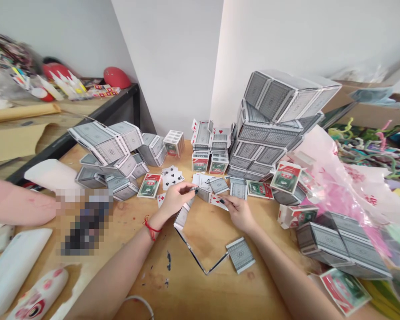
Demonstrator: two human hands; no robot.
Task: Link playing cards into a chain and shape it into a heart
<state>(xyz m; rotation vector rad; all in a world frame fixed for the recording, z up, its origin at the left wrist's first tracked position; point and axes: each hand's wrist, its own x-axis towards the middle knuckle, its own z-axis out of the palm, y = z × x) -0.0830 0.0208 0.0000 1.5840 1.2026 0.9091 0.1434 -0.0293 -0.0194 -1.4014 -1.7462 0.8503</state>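
A chain of joined playing cards (190,249) stands on edge in an open, angled loop in the middle of the table. At the far end of that chain, my left hand (176,202) pinches a card edge between thumb and finger. Opposite it, my right hand (240,214) grips a playing card with red diamonds (216,201), close to the left fingertips. Whether this card is fixed to the chain cannot be made out. Just beyond both hands lie loose face-down cards (238,186). Another patterned card (242,255) lies flat at the chain's near right end.
Stacked hollow blocks of cards rise at the back right (266,133) and left (103,142). Red-green card boxes (150,185) lie around. On the right is another card block (340,244); at far left, a person's arm (20,202) beside a blurred-out dark object (86,224).
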